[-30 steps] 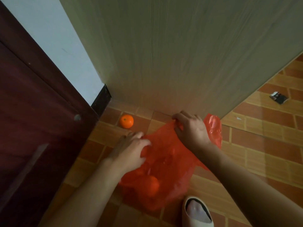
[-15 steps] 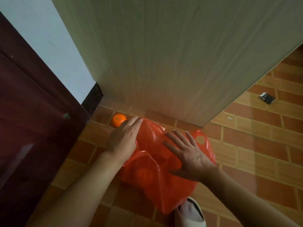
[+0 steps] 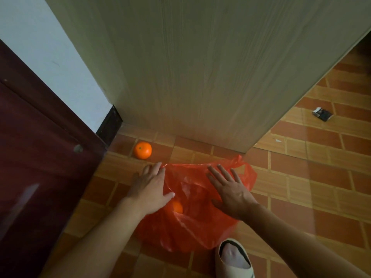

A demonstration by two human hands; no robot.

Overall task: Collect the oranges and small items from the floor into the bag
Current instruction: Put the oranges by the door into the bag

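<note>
A red plastic bag (image 3: 192, 221) lies on the tiled floor, with one orange (image 3: 177, 207) showing through its side. My left hand (image 3: 151, 186) rests with straight fingers on the bag's left edge. My right hand (image 3: 230, 190) lies flat and spread on the bag's right side. A loose orange (image 3: 142, 150) sits on the floor in the corner, a short way beyond my left fingertips. A small dark packet (image 3: 321, 114) lies on the floor far to the right.
A pale wooden cabinet side (image 3: 200, 77) rises just behind the bag. A dark red door (image 3: 36, 167) stands to the left. My foot in a white sock and slipper (image 3: 233, 257) is beside the bag's near edge.
Both hands let go of the bag's rim and opened flat on it. The left hand slid back from the bag's top toward its left edge.
</note>
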